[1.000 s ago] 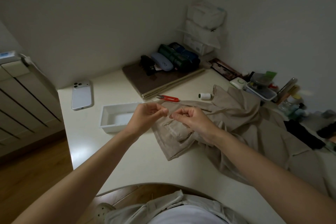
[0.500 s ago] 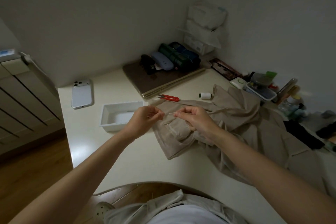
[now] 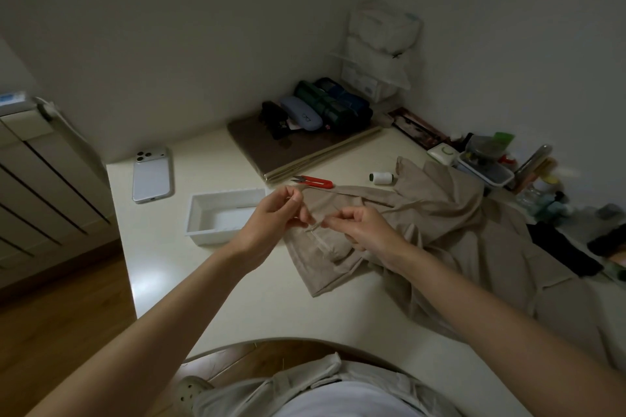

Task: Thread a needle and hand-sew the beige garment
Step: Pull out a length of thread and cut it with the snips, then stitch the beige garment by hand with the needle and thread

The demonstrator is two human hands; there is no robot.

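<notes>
Beige garment (image 3: 440, 223) lying on desk (image 3: 237, 298), directly under fingertips. Left hand (image 3: 271, 223) and right hand (image 3: 367, 230) both curling fingers, pinching tips, nearly meeting. Probably holding thread; needle too thin to resolve. Judging: threading step running, sewing not started. Next: lining thread end up with eye, needing steady hands.

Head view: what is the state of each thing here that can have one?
left hand: fingers curled, seems to pinch thread
right hand: fingers curled, pinching too
beige garment: crumpled
red snips: lying flat, blades together
thread spool: on its side
phone: face down
</notes>
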